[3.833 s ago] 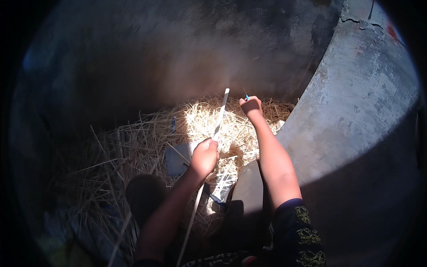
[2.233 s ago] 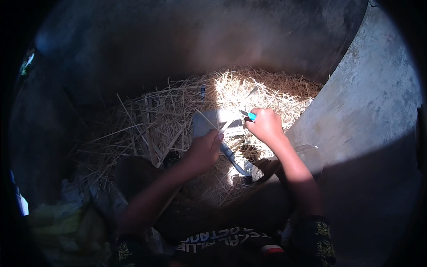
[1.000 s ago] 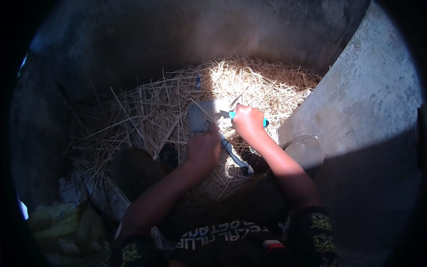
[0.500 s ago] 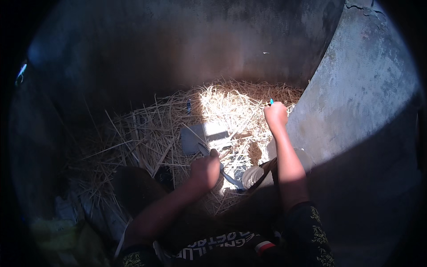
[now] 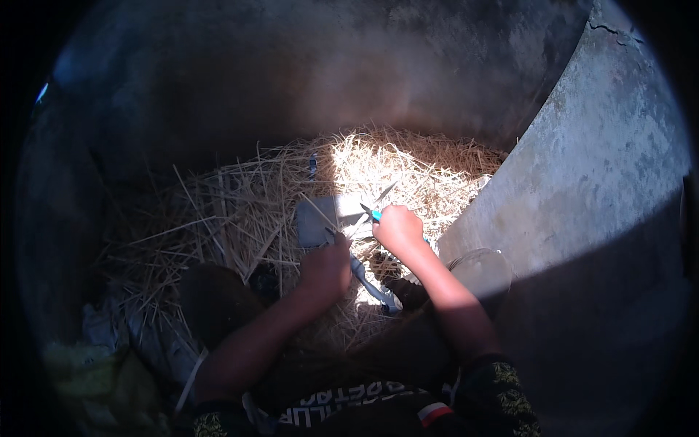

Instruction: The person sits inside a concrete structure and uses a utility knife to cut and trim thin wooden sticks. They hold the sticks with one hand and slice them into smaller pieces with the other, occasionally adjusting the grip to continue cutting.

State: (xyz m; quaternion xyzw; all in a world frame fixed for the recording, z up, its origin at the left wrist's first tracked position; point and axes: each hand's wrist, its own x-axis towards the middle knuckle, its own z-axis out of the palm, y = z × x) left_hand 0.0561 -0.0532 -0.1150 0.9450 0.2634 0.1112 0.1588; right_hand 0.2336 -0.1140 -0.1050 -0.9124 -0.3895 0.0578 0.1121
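Note:
My left hand is closed around a long, flat strip, greyish where it hangs below the fist and possibly split bamboo or a leaf. A thin pale length also sticks up past the fingers. My right hand grips a small knife with a turquoise handle and a short dark blade. The blade is just above and right of my left fist, close to the pale length; I cannot tell whether they touch. Under both hands lies a flat grey block, half in sunlight.
Loose straw-like shavings cover the floor in front of me. A dark wall rises behind them, and a pale slanted concrete surface stands at the right. A yellowish sack lies at the lower left.
My right hand has come in from the far right, bringing the knife leftward and down beside my left hand. My left hand has stayed nearly in place, still holding the strip.

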